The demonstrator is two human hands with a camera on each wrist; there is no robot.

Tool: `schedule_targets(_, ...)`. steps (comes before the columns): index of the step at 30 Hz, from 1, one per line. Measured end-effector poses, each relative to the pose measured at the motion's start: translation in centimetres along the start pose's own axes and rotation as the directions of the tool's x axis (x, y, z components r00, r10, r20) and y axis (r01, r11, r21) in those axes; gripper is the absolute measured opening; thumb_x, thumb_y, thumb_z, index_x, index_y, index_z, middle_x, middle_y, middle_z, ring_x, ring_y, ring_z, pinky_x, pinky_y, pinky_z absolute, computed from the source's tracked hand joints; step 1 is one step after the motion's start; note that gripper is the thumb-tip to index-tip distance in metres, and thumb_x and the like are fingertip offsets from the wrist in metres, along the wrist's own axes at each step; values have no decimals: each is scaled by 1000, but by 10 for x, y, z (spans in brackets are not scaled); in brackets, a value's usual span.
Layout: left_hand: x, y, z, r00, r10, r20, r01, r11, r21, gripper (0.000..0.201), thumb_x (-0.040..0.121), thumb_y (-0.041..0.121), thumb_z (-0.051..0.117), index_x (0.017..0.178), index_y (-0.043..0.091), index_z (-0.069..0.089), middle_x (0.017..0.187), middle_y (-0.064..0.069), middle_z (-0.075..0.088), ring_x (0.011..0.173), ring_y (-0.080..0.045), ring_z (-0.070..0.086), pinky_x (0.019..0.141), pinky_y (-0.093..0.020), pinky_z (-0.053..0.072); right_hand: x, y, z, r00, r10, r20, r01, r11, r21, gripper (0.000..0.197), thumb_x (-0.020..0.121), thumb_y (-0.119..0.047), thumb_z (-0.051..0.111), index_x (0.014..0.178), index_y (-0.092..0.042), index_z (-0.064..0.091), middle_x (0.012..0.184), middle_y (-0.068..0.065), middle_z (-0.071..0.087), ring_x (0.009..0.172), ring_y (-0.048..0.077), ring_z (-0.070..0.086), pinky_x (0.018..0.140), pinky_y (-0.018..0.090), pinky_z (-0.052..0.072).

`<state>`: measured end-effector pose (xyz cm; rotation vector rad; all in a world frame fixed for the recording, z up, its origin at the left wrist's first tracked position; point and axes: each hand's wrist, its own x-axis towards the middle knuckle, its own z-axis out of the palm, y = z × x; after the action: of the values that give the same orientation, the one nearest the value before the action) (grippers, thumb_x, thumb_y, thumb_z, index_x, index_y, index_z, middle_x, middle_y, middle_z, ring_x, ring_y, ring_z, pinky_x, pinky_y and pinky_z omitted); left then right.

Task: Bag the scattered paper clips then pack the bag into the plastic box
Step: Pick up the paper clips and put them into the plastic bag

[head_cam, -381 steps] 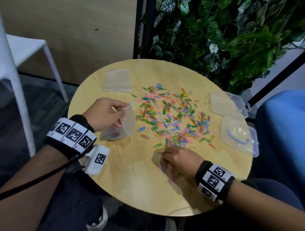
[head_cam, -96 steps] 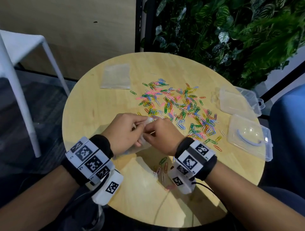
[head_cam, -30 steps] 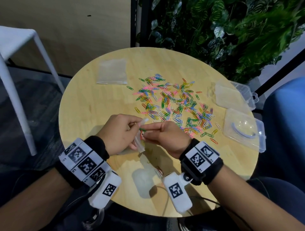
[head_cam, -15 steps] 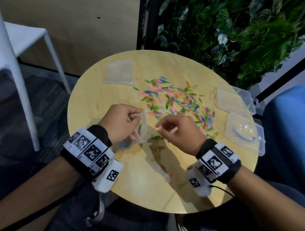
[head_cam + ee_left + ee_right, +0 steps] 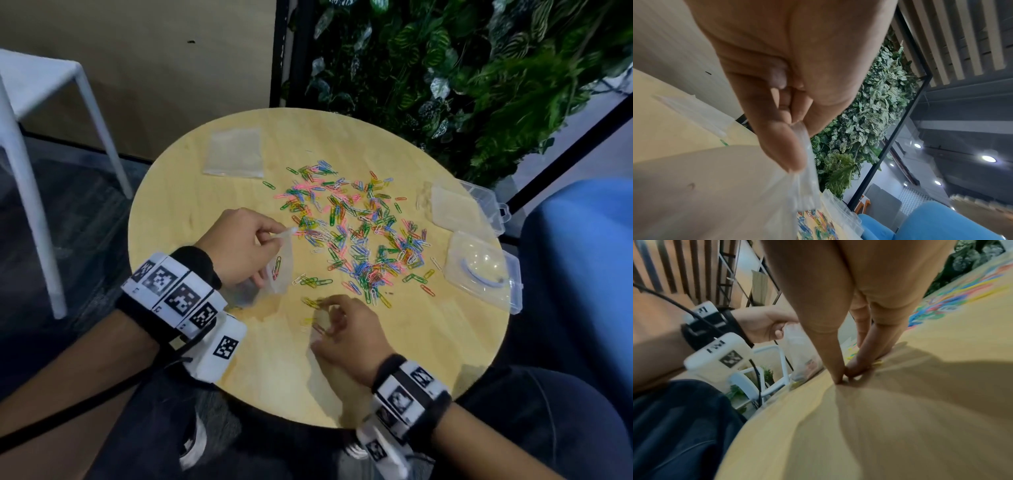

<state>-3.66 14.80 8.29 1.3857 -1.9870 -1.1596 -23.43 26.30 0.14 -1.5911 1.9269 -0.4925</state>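
Note:
Colourful paper clips (image 5: 352,233) lie scattered over the middle of the round wooden table (image 5: 428,342). My left hand (image 5: 284,233) pinches the top edge of a clear plastic bag (image 5: 282,270) between thumb and fingers (image 5: 781,146); the bag hangs to the table with a few clips inside. My right hand (image 5: 325,318) is down on the table in front of the pile. Its thumb and fingertips (image 5: 857,368) close together on a few loose clips (image 5: 310,302). Two clear plastic boxes (image 5: 479,270) (image 5: 466,209) lie at the right edge.
A flat stack of spare clear bags (image 5: 234,152) lies at the table's far left. A white chair (image 5: 41,102) stands to the left, a wall of plants (image 5: 462,68) behind, and a blue seat (image 5: 582,257) to the right. My dark trousers are below the near edge.
My right hand has dropped from beside the bag's mouth to the table near me, onto loose clips. The left hand keeps its pinch on the bag.

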Motion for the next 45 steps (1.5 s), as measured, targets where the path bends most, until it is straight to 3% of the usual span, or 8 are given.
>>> schedule_targets(5,3,-3,-8,999,-32,14,33,999,-30,20,97,17,58,111,23,71,72,3,65,47,-23,71,54,-30,56,51,-20,-5,999,-37,-16,36,998,-56,45,67,-23,79,110,-19,65,105,8,60,81,15,58,66,5,39)
schedule_targets(12,3,-6,-11,1000,-22,15,22,1000,17,22,97,14,57,114,20,70,75,6,63,44,-20,69,42,-17,47,48,-27,-7,910,-199,364,381,748,-544,81,83,-73,40,150,-38,10,161,1,3,146,34,6,116,55,17)
schedule_targets(19,1,-6,-10,1000,-23,21,22,999,37,21,97,16,58,113,23,71,79,5,63,46,-21,69,49,-29,56,32,-15,-1,862,-277,424,498,617,-609,62,92,1,39,150,-10,22,158,15,20,141,37,27,109,46,38)
schedule_targets(26,-3,-6,-6,999,-22,40,20,999,41,21,97,16,58,111,26,70,81,3,65,45,-19,69,52,-30,57,33,-12,-7,850,-419,318,510,506,-696,20,56,0,77,70,-12,68,66,3,62,57,22,58,49,27,52)
schedule_targets(31,-1,-7,0,998,-40,42,39,999,19,22,96,16,59,115,20,70,80,1,65,46,-19,69,45,-19,51,65,-23,-36,934,-247,258,357,677,-644,21,89,-4,51,101,-5,68,94,10,65,87,27,62,78,34,53)
schedule_targets(36,-1,-5,2,999,-28,38,27,1000,3,18,96,17,59,108,25,70,80,-4,66,50,-22,72,50,-22,54,99,-12,-74,997,45,-67,-49,998,-46,8,81,-14,71,81,-10,77,77,7,73,70,20,67,68,23,55)
schedule_targets(41,3,-6,5,1000,-29,-6,29,999,-26,22,98,15,57,114,18,70,79,-3,67,50,-19,72,56,-23,57,85,-56,-69,976,112,187,-217,409,886,8,85,3,63,91,7,67,84,14,71,71,17,70,78,23,58)
schedule_targets(45,6,-7,6,999,-31,-32,30,999,-43,29,100,16,53,126,14,66,88,-1,72,52,-20,73,48,-14,50,81,-80,-46,971,41,236,-225,493,840,11,86,1,63,95,8,67,82,13,69,67,14,69,74,21,59)
